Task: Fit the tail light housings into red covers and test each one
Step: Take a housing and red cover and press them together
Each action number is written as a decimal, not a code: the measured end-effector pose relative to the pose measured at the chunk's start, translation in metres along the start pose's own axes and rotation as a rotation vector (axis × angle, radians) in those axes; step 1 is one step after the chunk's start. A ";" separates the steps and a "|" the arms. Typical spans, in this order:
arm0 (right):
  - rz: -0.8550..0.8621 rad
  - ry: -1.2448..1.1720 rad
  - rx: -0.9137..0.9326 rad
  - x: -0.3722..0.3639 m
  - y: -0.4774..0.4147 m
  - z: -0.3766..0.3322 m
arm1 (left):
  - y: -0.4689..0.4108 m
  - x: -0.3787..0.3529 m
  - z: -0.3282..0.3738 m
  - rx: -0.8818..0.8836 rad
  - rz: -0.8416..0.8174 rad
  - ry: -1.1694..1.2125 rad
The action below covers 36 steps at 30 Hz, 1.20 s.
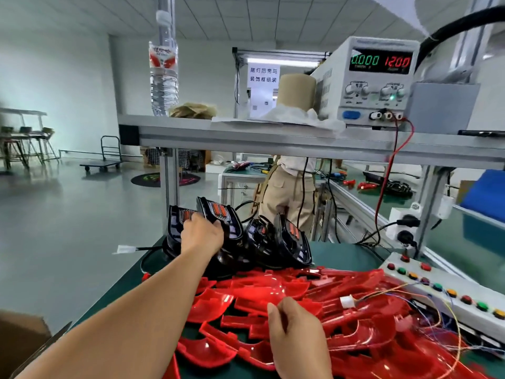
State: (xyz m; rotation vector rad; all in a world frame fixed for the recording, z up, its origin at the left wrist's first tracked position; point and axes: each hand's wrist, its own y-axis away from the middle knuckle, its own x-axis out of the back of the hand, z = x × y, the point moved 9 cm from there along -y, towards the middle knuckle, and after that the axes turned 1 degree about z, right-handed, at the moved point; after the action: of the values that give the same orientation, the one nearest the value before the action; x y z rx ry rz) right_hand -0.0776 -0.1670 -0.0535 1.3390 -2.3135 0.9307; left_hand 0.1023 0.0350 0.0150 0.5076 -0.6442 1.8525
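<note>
— Left hand first: what has it got?

— It's stretched out to the far end of the counter, fingers curled over the top edge of a black tail light housing. That one stands upright just past the knuckles, with other housings crowded just to its right.

— And the right hand?

— Close in, low over the heap of red covers. Thumb up, fingers loosely bent. I cannot tell whether it pinches a cover or only rests on the pile.

— So which step is this?

— I'd judge it's the pick-up: one housing being taken, a cover about to be chosen. Nothing is fitted together yet.

— What does the next move ask for?

— Lifting the housing free of its neighbours without dragging their cables, bringing it back toward the right hand, and getting a single cover out of a pile where they overlap and interlock. Then the two need lining up by shape before pressing.

— And testing?

— A white connector on thin wires lies just beyond the right hand. A button box sits further right. The power supply is up on the shelf above, showing 0.000 and 12.00, so I'd guess nothing is drawing current.
</note>
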 end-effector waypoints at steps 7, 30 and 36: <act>-0.028 0.047 0.011 0.000 0.000 -0.004 | -0.017 -0.012 -0.009 0.063 -0.076 -0.332; 0.082 -0.136 0.227 0.019 0.006 -0.026 | 0.054 0.002 -0.015 0.288 -0.069 0.925; 0.018 -0.526 0.045 0.026 0.004 -0.019 | 0.168 -0.033 0.001 0.395 -0.340 1.280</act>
State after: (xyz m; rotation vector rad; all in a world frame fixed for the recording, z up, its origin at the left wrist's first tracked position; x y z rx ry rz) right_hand -0.0952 -0.1695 -0.0265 1.7542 -2.6928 0.6972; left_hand -0.0432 -0.0380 -0.0372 -0.3527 0.6339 1.5661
